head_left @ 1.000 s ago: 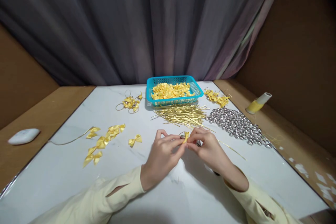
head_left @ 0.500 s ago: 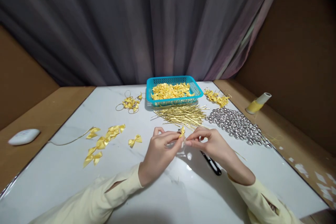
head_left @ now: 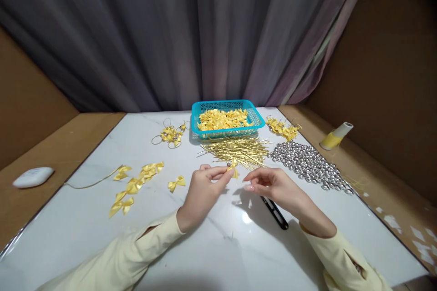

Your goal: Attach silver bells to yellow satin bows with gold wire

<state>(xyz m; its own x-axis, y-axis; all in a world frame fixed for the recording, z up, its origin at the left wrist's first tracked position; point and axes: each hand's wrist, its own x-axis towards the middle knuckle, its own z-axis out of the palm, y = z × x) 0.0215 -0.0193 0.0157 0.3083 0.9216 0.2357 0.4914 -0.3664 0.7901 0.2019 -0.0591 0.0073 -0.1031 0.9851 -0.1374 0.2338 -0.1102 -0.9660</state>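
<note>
My left hand (head_left: 208, 186) pinches a small yellow ribbon bow (head_left: 234, 168) between thumb and fingertips, raised over the white table. A round silver bead (head_left: 229, 164) shows beside the bow at those fingertips; how the two are joined is too small to make out. Just to the right, my right hand (head_left: 269, 184) is apart from the bow, its thumb and forefinger slightly separated with nothing visible between them. Below that hand lies a black-handled cutter (head_left: 276, 213), its upper end partly hidden. A single yellow bow (head_left: 176, 183) rests left of my left hand.
A blue basket (head_left: 228, 132) of yellow bows stands at the back, gold twist ties (head_left: 235, 151) before it. Silver beads (head_left: 307, 163) spread rightward. Finished-looking bow clusters (head_left: 170, 135) and loose bows (head_left: 134, 185) lie left. A thread cone (head_left: 336, 137) stands right; a white object (head_left: 33, 177) lies left.
My right hand has drawn slightly away to the right from the bow, and its fingertips have parted. My left hand keeps the bow and has shifted a little left.
</note>
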